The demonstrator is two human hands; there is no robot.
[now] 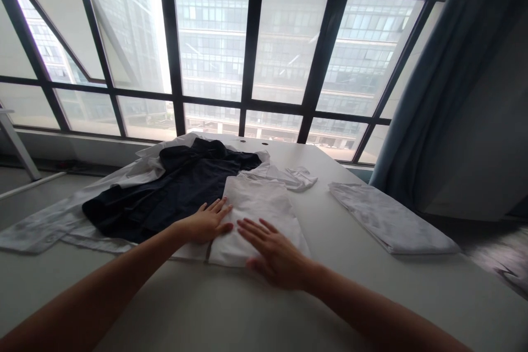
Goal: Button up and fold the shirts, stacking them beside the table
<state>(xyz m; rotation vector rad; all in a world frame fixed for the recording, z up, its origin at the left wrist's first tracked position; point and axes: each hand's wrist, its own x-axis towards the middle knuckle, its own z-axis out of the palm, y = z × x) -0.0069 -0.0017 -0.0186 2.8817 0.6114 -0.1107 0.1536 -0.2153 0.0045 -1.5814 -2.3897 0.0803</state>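
Observation:
A folded white garment (pixel 258 209) lies on the white table (pixel 231 308) in front of me. My left hand (pixel 208 223) rests flat on its left edge, fingers stretched out toward the right. My right hand (pixel 274 256) lies flat on its near right part, fingers spread and pointing left. Neither hand holds anything. Left of the folded piece, a dark navy shirt (pixel 173 190) is spread over other white clothes (pixel 70 214).
Another folded white garment (pixel 390 220) lies at the right of the table. A crumpled white sleeve or collar (pixel 299 176) sits behind the folded piece. Large windows (pixel 247 49) run along the back, a blue curtain (pixel 445 82) hangs at the right.

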